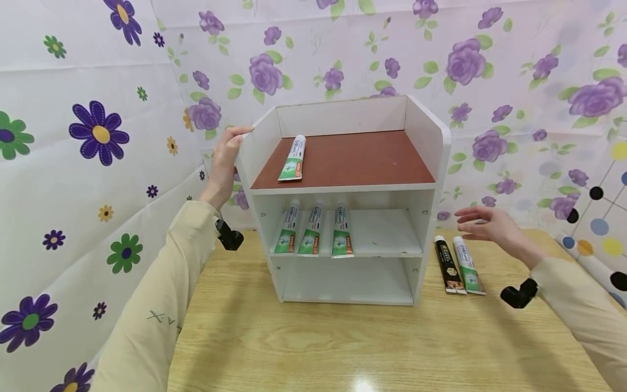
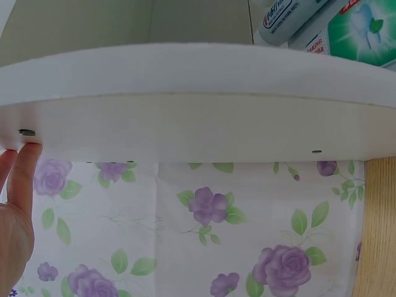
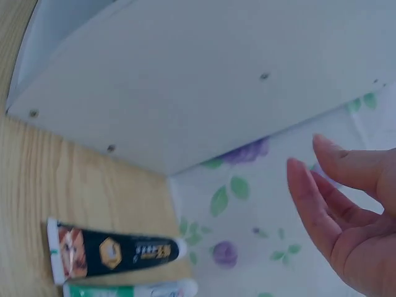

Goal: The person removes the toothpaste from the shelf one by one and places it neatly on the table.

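Note:
My left hand (image 1: 222,166) rests against the upper left side of a white shelf unit (image 1: 426,163), with a digit over its top edge. In the left wrist view, straight fingers (image 2: 26,179) touch the outer panel. One green-and-white toothpaste tube (image 1: 294,159) lies on the brown top. On the middle shelf lie three more toothpaste tubes (image 1: 311,231), side by side. My right hand (image 1: 492,226) hovers right of the unit, fingers loosely bent and holding nothing. Below it on the table are a black toothpaste tube (image 1: 448,265) and a green-and-white tube (image 1: 469,267).
The unit stands on a wooden table (image 1: 313,348). Its bottom compartment (image 1: 348,280) is under the middle shelf. A flowered cloth (image 1: 333,49) hangs behind, and another patterned cloth (image 1: 44,196) hangs on the left.

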`<state>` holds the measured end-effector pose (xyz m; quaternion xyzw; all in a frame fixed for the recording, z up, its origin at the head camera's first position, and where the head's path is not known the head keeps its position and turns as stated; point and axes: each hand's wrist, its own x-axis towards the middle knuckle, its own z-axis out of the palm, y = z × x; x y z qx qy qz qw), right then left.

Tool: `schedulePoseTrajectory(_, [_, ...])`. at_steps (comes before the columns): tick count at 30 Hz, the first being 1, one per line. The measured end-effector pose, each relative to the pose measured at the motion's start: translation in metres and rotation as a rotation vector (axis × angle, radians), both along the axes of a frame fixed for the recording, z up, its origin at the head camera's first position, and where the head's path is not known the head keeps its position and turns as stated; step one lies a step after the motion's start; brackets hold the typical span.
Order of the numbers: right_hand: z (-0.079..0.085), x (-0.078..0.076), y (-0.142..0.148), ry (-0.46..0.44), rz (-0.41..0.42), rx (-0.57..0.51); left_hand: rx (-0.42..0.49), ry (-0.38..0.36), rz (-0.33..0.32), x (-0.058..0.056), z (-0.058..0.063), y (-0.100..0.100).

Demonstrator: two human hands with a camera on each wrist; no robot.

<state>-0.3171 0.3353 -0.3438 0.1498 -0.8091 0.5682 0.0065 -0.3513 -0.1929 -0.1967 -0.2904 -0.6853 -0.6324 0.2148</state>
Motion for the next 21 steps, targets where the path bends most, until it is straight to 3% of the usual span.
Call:
schedulePoseTrajectory(5, [0.024,0.005,-0.013,0.027,-0.027,-0.068,-0.007,-0.007,0.009,0.0,0.0,0.0])
schedulePoseTrajectory(9, [0.055,0.007,-0.021,0.03,-0.031,-0.181,-0.005,0.003,-0.007,-0.001,0.0,0.0])
schedulePoseTrajectory(15, [0.114,0.009,-0.039,0.056,0.071,-0.465,0.015,0.001,-0.021,-0.001,0.0,-0.001])
schedulePoseTrajectory(21, [0.15,0.012,-0.054,0.069,0.142,-0.589,0.011,-0.004,-0.019,0.0,0.0,0.0])
